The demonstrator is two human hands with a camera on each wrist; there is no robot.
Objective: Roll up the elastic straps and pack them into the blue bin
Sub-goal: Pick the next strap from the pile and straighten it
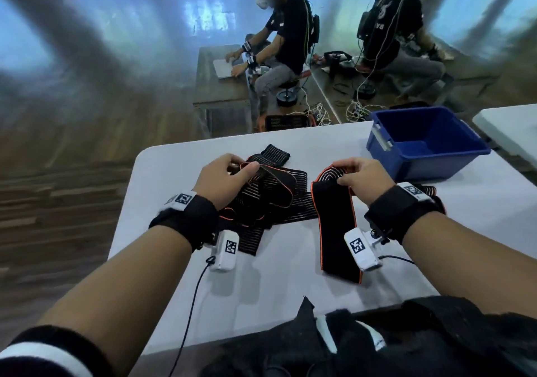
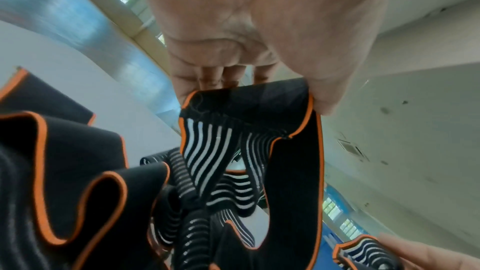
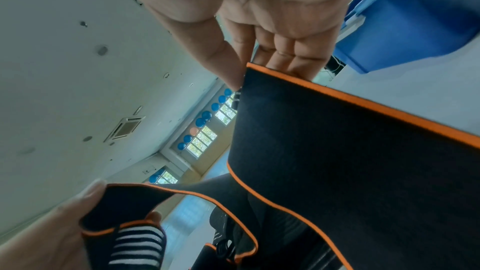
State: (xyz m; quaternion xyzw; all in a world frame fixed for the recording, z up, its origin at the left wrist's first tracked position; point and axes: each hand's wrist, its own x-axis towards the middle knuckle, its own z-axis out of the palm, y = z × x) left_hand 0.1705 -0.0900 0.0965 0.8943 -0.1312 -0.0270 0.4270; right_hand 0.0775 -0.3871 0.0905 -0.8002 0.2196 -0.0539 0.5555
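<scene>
On the worktop: white worktop [image 1: 290, 304], a soft heap of black stretchy straps with orange edges and white stripes [image 1: 279, 202] at 12 o'clock.
Left hand [image 1: 223, 179]: pinches a strap end [image 2: 246, 102] from the heap.
Right hand [image 1: 363, 177]: pinches the top of one long black strap [image 1: 334, 225].
Blue plastic bin [image 1: 421, 147]: at 2 o'clock, looks empty.
Feel: light, floppy, springy; likely unrolls, so hold the end and roll tight.

place: data-recording lab | evidence: seated person [image 1: 286, 28] wearing headset, wrist trackers, cables
</scene>
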